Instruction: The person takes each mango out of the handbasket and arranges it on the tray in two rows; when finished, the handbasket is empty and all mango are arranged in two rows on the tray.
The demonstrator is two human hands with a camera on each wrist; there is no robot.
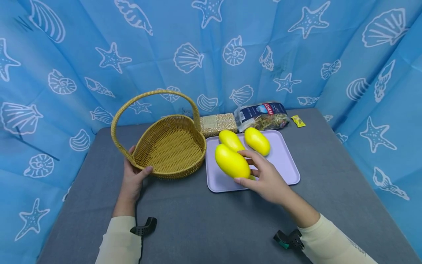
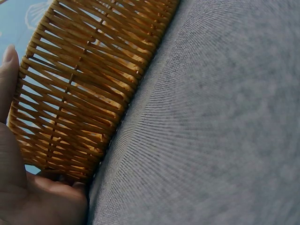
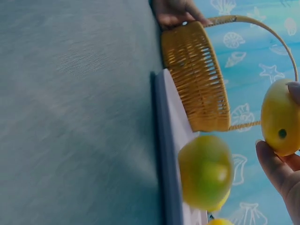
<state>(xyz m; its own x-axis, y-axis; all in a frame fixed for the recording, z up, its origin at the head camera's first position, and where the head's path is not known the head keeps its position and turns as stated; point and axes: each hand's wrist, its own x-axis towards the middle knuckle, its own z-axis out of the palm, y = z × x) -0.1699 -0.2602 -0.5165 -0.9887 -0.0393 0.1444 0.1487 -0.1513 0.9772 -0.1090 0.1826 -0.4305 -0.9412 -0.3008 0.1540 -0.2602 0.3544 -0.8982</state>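
My right hand (image 1: 268, 179) holds a yellow mango (image 1: 232, 161) between thumb and fingers. The right wrist view shows this mango (image 3: 281, 117) raised off the lilac tray (image 1: 287, 168). Two more mangoes, one at the back middle (image 1: 229, 138) and one to its right (image 1: 257, 141), lie on the tray. A bit of yellow shows beneath my right hand, mostly hidden. On the left, my left hand (image 1: 133, 179) grips the near left side of a woven basket (image 1: 173, 146), thumb over the rim. In the left wrist view, fingers reach under the wickerwork (image 2: 84, 89). Inside, the basket is bare.
Behind the tray lie a clear pack of pale grains (image 1: 219, 124) and a bag of pasta (image 1: 262, 115). A small yellow packet (image 1: 298, 121) sits at the back right. The basket's tall handle (image 1: 155, 92) arches upward. A blue curtain (image 1: 211, 55) surrounds the grey table (image 1: 197, 223).
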